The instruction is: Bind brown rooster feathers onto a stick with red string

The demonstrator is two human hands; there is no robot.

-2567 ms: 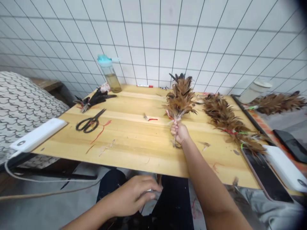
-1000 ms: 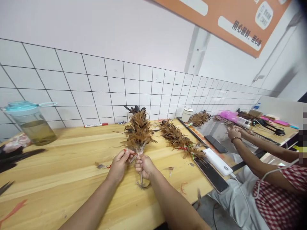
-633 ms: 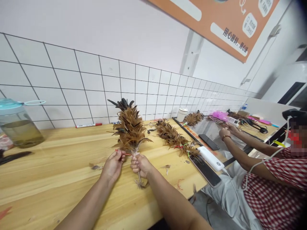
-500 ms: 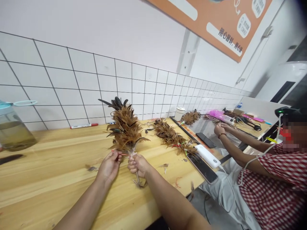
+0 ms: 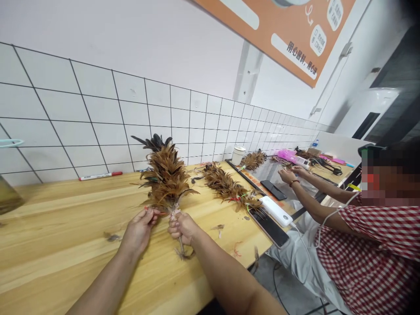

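Observation:
Upright in front of me stands a bundle of brown feathers [image 5: 166,175] with black tips at its top. My right hand [image 5: 183,227] is wrapped round its stem just below the feathers, and the stem's lower end sticks out under the fist. Just left of the stem, my left hand [image 5: 140,227] pinches a red string [image 5: 160,213] that runs to the bound part of the stem. A second feather bundle [image 5: 226,183] lies on the wooden table [image 5: 78,258] to the right.
A red-white marker [image 5: 100,176] lies near the tiled wall, with a jar [image 5: 8,197] at the far left. A white power bank [image 5: 276,211], phones [image 5: 274,190] and a lidded cup [image 5: 238,155] are to the right. A person in a checked shirt [image 5: 377,236] sits there, hands over the table.
The view has shifted, so the table items and my hands appear further left. Both hands keep their hold, with the left slightly further from the stem.

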